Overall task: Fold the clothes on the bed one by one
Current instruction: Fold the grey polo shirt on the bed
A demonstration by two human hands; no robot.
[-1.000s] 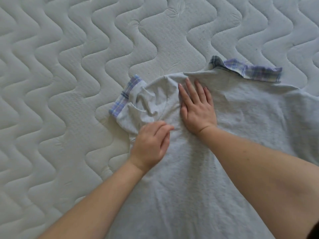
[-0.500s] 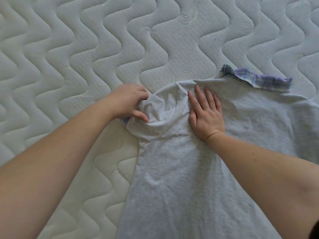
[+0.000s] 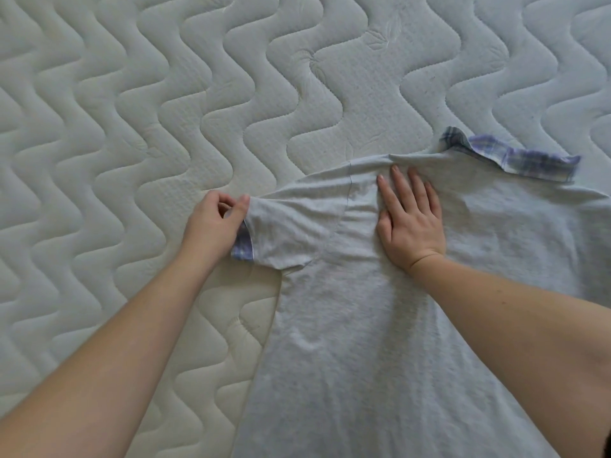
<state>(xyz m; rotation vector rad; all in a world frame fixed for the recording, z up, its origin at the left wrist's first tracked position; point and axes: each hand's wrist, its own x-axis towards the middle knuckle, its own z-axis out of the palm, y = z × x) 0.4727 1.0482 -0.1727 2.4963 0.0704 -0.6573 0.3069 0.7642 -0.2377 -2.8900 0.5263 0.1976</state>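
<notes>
A light grey short-sleeved shirt [image 3: 363, 342] lies flat on the bed, its plaid blue collar [image 3: 529, 160] at the far right. Its left sleeve [image 3: 297, 233] is stretched out sideways, with a plaid cuff [image 3: 243, 246] at its end. My left hand [image 3: 211, 229] pinches the sleeve's edge at the cuff between thumb and fingers. My right hand [image 3: 410, 219] lies palm down with fingers spread on the shirt's shoulder, just right of the sleeve seam. My right forearm covers part of the shirt's body.
The white quilted mattress [image 3: 165, 110] with a wavy stitch pattern fills the view to the left of and beyond the shirt. No other garments show in this view.
My left hand moved from the crumpled sleeve's lower side to its cuff and drew it out to the left, so the sleeve now lies stretched flat. My right hand stayed pressed on the shoulder.
</notes>
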